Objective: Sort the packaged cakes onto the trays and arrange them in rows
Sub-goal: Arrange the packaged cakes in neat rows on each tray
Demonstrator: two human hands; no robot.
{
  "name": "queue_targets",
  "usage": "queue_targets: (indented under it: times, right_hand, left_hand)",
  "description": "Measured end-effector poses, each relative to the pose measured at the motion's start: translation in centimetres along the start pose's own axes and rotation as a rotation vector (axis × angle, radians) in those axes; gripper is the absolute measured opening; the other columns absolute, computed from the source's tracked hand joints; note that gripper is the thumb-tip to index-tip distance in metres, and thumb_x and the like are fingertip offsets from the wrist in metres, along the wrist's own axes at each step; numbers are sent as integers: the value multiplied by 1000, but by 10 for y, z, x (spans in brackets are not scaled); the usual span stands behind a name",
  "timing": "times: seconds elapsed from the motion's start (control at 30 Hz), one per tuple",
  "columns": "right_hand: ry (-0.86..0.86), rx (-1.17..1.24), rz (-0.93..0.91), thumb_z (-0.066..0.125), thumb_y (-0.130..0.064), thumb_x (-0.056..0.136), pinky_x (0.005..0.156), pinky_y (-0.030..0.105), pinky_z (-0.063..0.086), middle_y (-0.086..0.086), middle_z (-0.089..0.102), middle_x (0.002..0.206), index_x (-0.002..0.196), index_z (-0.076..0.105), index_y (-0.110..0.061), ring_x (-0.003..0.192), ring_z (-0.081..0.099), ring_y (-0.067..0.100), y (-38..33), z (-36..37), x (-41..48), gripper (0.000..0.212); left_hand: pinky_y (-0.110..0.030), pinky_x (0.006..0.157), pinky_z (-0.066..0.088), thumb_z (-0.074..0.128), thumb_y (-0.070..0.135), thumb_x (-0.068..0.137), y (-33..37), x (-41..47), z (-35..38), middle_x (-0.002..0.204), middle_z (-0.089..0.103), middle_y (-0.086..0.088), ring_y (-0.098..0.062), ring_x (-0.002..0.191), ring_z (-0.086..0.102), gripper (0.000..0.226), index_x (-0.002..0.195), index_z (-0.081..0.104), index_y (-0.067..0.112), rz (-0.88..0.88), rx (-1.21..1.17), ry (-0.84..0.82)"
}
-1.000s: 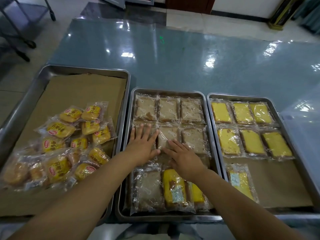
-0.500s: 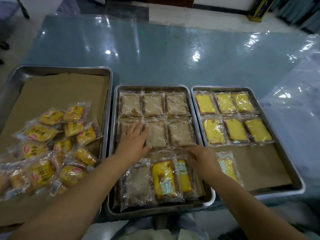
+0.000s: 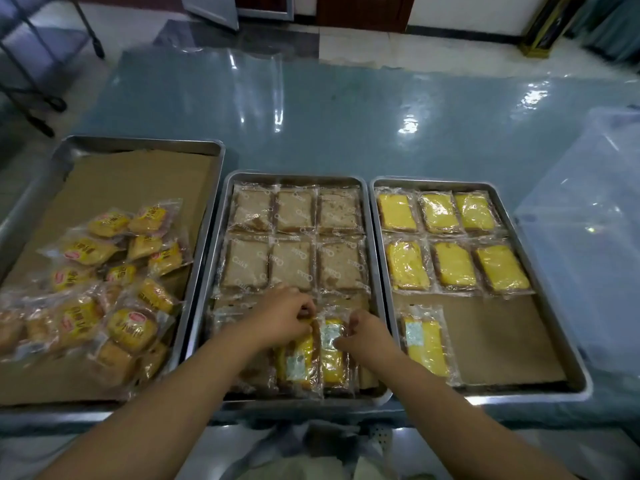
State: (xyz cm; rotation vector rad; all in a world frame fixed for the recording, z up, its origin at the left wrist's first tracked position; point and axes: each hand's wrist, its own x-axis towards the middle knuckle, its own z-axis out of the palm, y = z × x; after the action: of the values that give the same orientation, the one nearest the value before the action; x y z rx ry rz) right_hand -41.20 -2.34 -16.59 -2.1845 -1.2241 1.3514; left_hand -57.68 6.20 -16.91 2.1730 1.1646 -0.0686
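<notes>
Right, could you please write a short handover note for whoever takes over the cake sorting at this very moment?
Left hand grips one stray yellow cake; right hand pinches the other stray yellow cake, both at the middle tray's front.
Done: two rows of three brown cakes there; two rows of three yellow cakes plus a seventh on the right tray.
Left: move both strays right; small cakes on the left tray lie heaped.

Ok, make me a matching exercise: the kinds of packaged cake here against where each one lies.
Things: 1 brown slices in rows; 2 yellow slices in rows; 3 heaped round cakes; 4 held yellow slices, in left hand and right hand.
Places: A left tray; B right tray; C middle tray, near end; D middle tray, far end.
Pairs: 1-D, 2-B, 3-A, 4-C.
</notes>
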Motion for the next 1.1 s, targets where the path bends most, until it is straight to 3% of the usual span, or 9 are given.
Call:
queue_targets:
  times: [0.13,0.23,0.33,0.47,0.57,0.67,0.83,1.0,1.1]
  right_hand:
    - [-18,-55,-55,68,-18,80,48,18,39,-3,54,75,76,43,-22,64,54,8,6,-3,-9,26]
    - [16,108,-87,68,-10,78,47,23,43,0,51,68,75,44,-19,58,54,13,12,-22,-16,26]
    - [90,253,-119,67,-6,77,49,27,46,2,55,65,75,50,-17,58,55,16,23,-55,-26,21]
    - [243,396,-80,68,-12,81,66,33,51,11,64,88,91,55,-16,74,60,19,56,-118,-36,17]
    - [349,376,-52,68,-14,82,62,33,48,8,63,80,87,58,-18,67,58,16,93,-168,-41,11]
    - [492,255,-4,70,-16,81,60,32,48,1,65,78,93,62,-15,65,59,17,131,-206,-44,14]
    - [736,-334,55,62,-32,84,63,29,38,0,66,93,99,61,-26,80,60,24,178,-234,-54,15]
    - [596,-490,-104,58,-30,87,68,29,42,2,52,114,108,56,-21,93,55,23,198,-207,-51,23]
    - [453,-570,-174,58,-26,87,78,28,47,1,38,138,127,48,-26,109,50,20,207,-187,-45,41]
  left_hand:
    - [-17,67,43,75,21,72,14,-2,-11,90,56,19,3,85,52,23,81,59,36,-62,-153,-70]
    - [-22,69,47,77,17,70,31,0,-26,87,62,15,1,84,56,23,77,61,32,-80,-212,-57]
    - [-20,66,45,77,13,70,54,4,-43,82,64,12,-2,80,59,21,75,62,27,-49,-275,-35]
    - [-20,62,48,73,13,73,98,14,-59,80,63,8,-10,78,61,20,78,59,25,19,-312,100]
    - [-26,65,52,70,14,76,135,28,-54,89,64,9,-7,82,61,24,86,59,33,47,-337,191]
    - [-23,64,50,68,17,79,168,40,-40,91,63,16,0,82,59,28,88,60,42,100,-318,200]
    - [-26,62,48,66,17,81,209,56,-15,80,62,16,-3,74,59,22,78,61,39,177,-312,195]
    - [-22,69,42,66,15,80,234,69,2,88,56,23,5,84,52,31,74,58,45,212,-319,317]
    - [-22,72,36,69,15,79,236,74,6,90,49,22,2,86,46,33,75,59,46,210,-236,434]
